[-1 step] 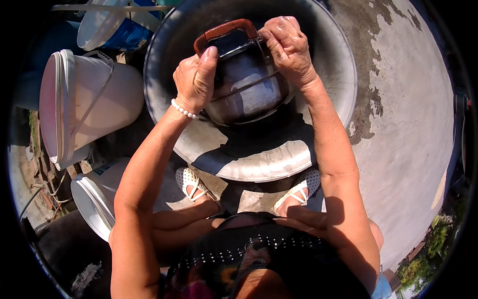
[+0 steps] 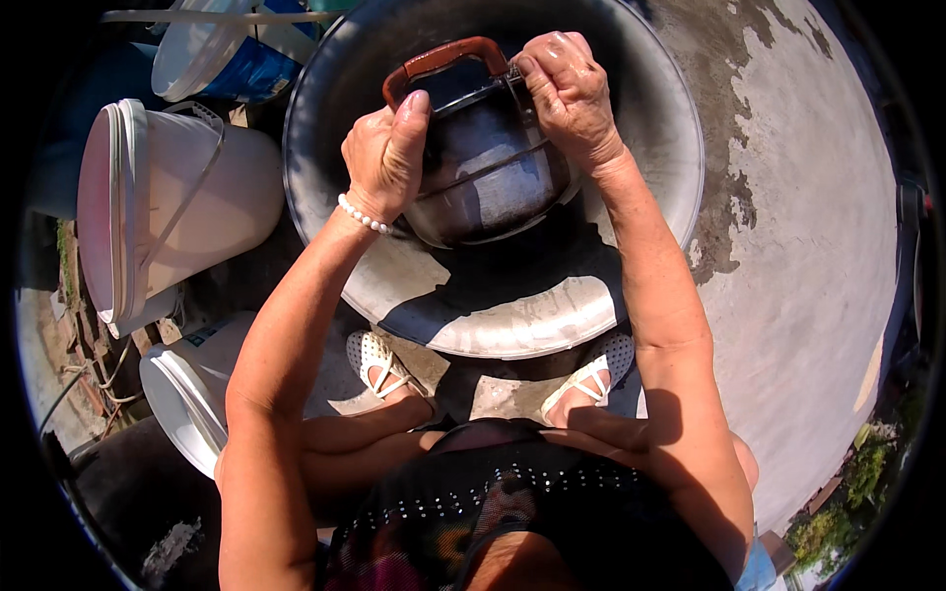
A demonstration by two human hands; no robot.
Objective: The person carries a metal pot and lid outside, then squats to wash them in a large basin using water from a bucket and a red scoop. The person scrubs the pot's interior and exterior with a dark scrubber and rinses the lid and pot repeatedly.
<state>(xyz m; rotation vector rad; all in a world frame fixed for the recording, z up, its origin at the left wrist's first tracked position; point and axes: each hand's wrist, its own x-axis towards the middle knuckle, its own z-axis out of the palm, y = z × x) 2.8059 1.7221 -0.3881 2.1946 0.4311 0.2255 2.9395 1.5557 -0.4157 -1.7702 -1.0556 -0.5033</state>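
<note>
1. Dark, shiny metal catches the sun out here: a pot with a reddish-brown handle arching over its far side, held within the far part of a wide metal tub. Whether its base touches the tub I cannot tell.

2. Next to nothing has changed since a moment ago. Pot, handle and both hands keep their places, and the view has shifted only by a hair. I would judge from this that the hold is steady and the work is at a brief standstill, with the pot neither put down nor turned round.

3. The left hand is at the pot's left side, thumb upright by the handle's end, fingers curled in and apparently gripping the edge (their tips are hidden from where I stand). A white bead bracelet circles that wrist.

4. The right hand is clenched at the opposite side, thumb bent over the fingers, seemingly grasping the pot there too; its skin glistens as if wet.

5. To the left, a pale bucket lies tipped on its side, well away from both hands.
</note>
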